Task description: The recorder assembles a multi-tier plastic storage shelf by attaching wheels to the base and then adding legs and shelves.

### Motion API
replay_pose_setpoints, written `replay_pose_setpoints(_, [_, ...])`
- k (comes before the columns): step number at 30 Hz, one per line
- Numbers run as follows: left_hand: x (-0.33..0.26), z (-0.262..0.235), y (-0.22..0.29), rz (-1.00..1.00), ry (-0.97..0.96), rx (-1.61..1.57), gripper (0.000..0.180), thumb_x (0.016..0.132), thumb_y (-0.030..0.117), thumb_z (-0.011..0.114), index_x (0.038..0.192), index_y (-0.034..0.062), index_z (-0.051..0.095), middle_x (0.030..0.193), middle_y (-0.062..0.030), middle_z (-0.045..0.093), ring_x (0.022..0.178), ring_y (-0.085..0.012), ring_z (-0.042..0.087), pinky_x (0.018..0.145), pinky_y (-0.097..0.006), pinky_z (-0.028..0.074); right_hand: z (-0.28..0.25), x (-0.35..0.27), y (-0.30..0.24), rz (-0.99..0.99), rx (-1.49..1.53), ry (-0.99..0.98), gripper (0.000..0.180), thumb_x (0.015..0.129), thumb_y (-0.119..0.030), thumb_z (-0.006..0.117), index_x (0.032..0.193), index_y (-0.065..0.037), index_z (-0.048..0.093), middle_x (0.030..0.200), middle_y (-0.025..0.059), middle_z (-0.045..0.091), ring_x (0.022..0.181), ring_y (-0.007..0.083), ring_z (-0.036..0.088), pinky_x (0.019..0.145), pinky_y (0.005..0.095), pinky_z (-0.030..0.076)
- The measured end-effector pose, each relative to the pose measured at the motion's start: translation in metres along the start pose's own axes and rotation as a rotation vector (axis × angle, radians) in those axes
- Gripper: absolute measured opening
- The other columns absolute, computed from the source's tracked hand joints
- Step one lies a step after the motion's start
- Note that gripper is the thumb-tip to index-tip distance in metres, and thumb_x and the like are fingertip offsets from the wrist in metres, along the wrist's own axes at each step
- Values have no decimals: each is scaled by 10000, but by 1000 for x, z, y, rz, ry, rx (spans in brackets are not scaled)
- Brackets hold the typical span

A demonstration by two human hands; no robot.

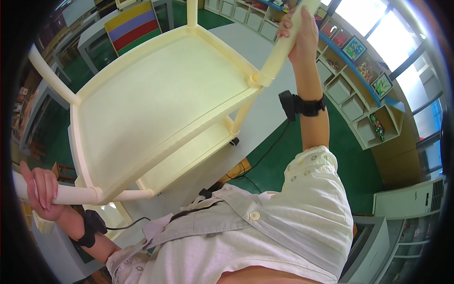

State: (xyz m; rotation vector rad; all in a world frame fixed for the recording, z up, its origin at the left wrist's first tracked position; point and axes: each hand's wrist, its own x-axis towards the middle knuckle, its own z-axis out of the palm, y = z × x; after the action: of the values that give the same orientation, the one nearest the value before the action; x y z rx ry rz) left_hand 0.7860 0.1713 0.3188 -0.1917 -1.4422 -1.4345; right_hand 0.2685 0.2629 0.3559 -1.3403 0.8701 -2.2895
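Observation:
A cream plastic shelf rack [156,99] with round posts and rimmed trays stands over a pale grey table, its upper tray bare. My left hand [43,193] is wrapped round the post at the tray's near left corner. With my right arm stretched out, my right hand [302,37] grips the post [279,54] at the right corner. A lower tray [189,154] shows beneath the upper one, with a small black caster [234,141] by its right corner. Both forearms wear black straps with cables.
The pale grey table [257,116] lies under the rack. Low white cubby shelves [347,102] with framed pictures curve along the windows at right. A striped colour panel [132,28] stands behind the rack. At lower right is a white air conditioner [402,199]. The floor [352,165] is green.

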Motion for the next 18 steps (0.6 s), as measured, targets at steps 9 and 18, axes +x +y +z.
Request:
replay_pose_setpoints(9, [-10,-18,9,-10,-29,6,395,882,86,349,1240,-60,268,459,50,399,315,-26,345,438,-128,345,-4,15,27,300,152,-343,125,855,-205,477,889,-110,404,520,-21,341,367,57,315,385,211,309])
replay_pose_setpoints(18, [-7,32,0,5,310,284,94,899,120,336,833,68,378,482,45,296,398,-26,288,448,-137,259,7,9,17,313,410,-687,76,860,-100,382,931,-78,396,467,-45,320,296,31,279,327,179,274])
